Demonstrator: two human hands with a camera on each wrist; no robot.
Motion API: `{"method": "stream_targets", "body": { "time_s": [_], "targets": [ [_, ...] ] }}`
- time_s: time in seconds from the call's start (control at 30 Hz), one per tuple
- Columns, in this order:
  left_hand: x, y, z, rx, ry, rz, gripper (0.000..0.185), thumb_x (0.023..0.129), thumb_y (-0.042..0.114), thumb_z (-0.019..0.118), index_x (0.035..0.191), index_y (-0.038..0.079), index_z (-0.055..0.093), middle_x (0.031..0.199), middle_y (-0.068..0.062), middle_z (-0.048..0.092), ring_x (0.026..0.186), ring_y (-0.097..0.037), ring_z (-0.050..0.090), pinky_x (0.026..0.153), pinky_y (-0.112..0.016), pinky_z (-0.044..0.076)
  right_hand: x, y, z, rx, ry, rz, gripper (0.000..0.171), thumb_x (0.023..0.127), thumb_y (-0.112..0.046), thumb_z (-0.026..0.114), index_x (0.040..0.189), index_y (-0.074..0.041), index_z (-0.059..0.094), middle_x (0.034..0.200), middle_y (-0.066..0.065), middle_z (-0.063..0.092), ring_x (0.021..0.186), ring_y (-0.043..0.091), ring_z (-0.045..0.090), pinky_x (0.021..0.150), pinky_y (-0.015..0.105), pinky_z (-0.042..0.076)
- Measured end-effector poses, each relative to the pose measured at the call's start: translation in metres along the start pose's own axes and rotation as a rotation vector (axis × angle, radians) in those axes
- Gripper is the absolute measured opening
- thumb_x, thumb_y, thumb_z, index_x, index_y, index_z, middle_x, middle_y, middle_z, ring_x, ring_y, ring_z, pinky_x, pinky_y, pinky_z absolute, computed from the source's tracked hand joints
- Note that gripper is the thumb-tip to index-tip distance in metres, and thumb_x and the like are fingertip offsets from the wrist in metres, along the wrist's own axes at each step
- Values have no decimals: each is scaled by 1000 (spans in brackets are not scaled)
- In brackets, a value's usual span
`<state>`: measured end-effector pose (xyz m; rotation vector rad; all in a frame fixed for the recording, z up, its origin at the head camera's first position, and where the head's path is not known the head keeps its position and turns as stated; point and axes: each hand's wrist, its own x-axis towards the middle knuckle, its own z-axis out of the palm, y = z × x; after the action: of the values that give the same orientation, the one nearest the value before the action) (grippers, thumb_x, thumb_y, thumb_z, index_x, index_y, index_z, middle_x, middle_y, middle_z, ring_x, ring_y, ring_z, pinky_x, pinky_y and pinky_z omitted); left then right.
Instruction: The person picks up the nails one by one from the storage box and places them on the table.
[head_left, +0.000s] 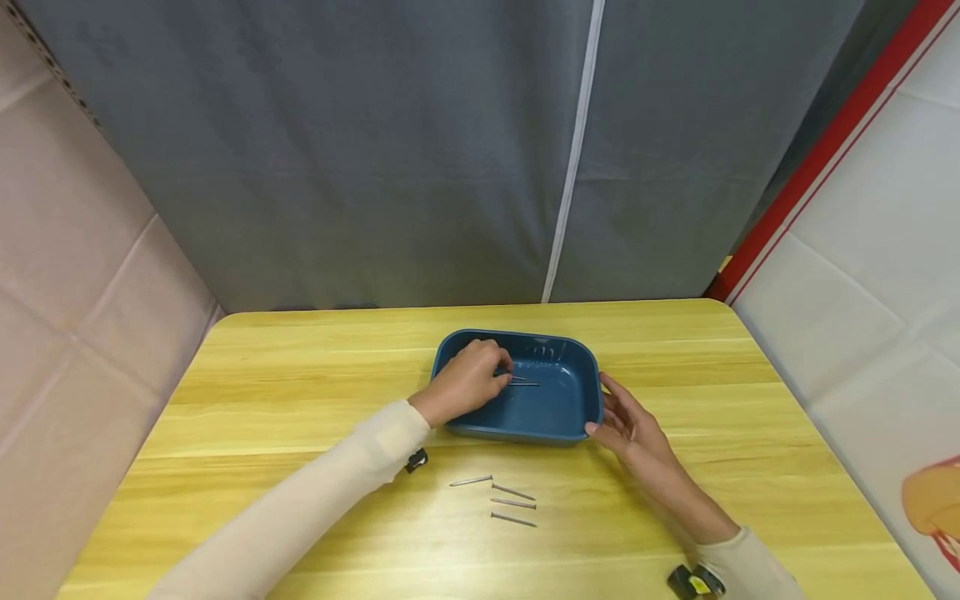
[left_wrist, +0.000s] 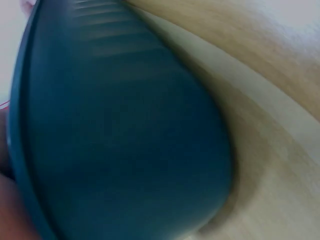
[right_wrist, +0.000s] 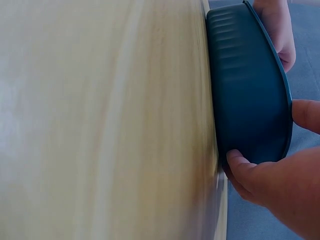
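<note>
A dark blue rectangular tray (head_left: 555, 404) sits toward the far side of the wooden table. My left hand (head_left: 468, 375) reaches over its left part, fingers bent down inside. Thin metal nails (head_left: 525, 384) lie in the tray right at those fingertips; I cannot tell whether the fingers pinch one. At the tray's right end my right hand (head_left: 633, 425) grips it, the thumb at the near corner and the fingers along the side. The right wrist view shows this hand (right_wrist: 280, 175) spanning the end wall from rim to base. Only the tray's outer wall (left_wrist: 125, 125) fills the left wrist view.
Several loose nails (head_left: 513, 503) lie in a rough column on the table (head_left: 300, 400), in front of the tray. A grey curtain (head_left: 375, 167) hangs behind the table's far edge. Pale panels (head_left: 885, 275) stand at both sides.
</note>
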<state>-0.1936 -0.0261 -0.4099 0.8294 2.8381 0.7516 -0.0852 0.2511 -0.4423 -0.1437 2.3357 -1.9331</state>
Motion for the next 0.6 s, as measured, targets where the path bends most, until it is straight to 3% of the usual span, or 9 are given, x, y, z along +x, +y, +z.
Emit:
{"method": "stream_targets", "body": {
  "time_s": [0.27, 0.6],
  "targets": [
    [2, -1, 11, 139, -7, 88, 17, 105, 16, 77, 117, 5, 82, 113, -12, 74, 109, -30, 66, 89, -41, 61, -1, 1, 0, 0, 1, 7, 80, 108, -11, 70, 174, -4, 25, 157, 28, 53, 129, 7, 60, 104, 13, 49],
    [3, -1, 21, 217, 14, 118, 10, 104, 14, 78, 105, 5, 82, 100, -10, 70, 94, -27, 62, 77, -39, 60, 0, 1, 0, 0, -5, 5, 80, 108, -12, 70, 174, -4, 25, 157, 28, 53, 129, 7, 60, 103, 14, 50]
  ]
}}
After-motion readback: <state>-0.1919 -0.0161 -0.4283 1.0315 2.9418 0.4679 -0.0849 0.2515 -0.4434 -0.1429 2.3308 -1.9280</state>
